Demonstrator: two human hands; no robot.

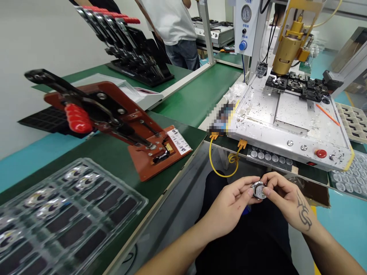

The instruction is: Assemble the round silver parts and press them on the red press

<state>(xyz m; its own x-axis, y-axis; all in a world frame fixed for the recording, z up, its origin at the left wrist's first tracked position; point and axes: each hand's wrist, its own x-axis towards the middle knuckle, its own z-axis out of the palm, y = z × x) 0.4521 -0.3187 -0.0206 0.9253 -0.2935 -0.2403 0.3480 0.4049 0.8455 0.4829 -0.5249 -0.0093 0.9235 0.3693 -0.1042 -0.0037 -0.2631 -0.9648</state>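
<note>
My left hand [233, 204] and my right hand [282, 198] meet above my lap. Between their fingertips they pinch a small round silver part [259, 190] with a bright rim and a pale, printed label face turned toward me. The left thumb presses its left edge, while the right thumb lies at its right edge. The print is too small to read, and the underside is hidden by my fingers. To the left, a clear plastic tray [86, 217] carries several shiny metal parts in its compartments. A brown-red toggle press [156, 152] with a red handle stands behind it.
At the right is a white machine [258, 114] with a gold spindle [285, 53], black fixtures [301, 86] and a red button [320, 153]. A yellow cable [211, 156] hangs off its front. More red-handled presses [134, 49] and a standing person [174, 26] are farther back.
</note>
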